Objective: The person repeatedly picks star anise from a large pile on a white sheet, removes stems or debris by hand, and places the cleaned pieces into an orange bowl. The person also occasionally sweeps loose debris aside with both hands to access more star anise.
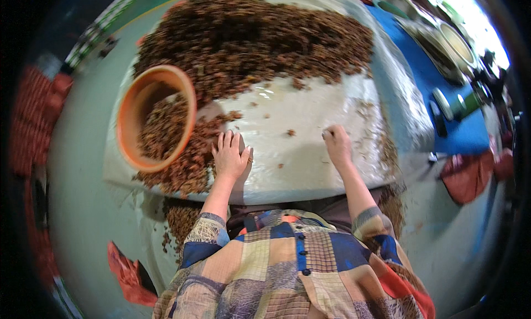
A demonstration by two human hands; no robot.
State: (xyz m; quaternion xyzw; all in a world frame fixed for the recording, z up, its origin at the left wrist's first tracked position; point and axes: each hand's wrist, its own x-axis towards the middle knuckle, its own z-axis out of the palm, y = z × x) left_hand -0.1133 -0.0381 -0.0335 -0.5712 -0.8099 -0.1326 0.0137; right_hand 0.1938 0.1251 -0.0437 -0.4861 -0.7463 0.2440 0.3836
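Note:
Before me is a table covered with a pale plastic sheet point(307, 107). A large heap of dried brown star anise-like pods point(257, 37) spreads over its far half. On the left an orange plastic basin point(190, 132) lies tilted, its mouth towards the right, with more pods inside and a reddish-brown pile point(182, 178) beside and below it. My left hand point(230, 155) rests with fingers apart at the right edge of that pile. My right hand point(338, 142) is curled over the sheet on the right; whether something small is in its fingers cannot be told. A single pod point(291, 132) lies between the hands.
Stalky debris point(386, 140) lines the table's right edge. To the right stand a blue surface point(460, 132), a green jar-like container point(466, 105) and a red bag point(466, 178). Red sacks point(33, 124) are stacked at far left. A red bag point(128, 277) lies on the floor.

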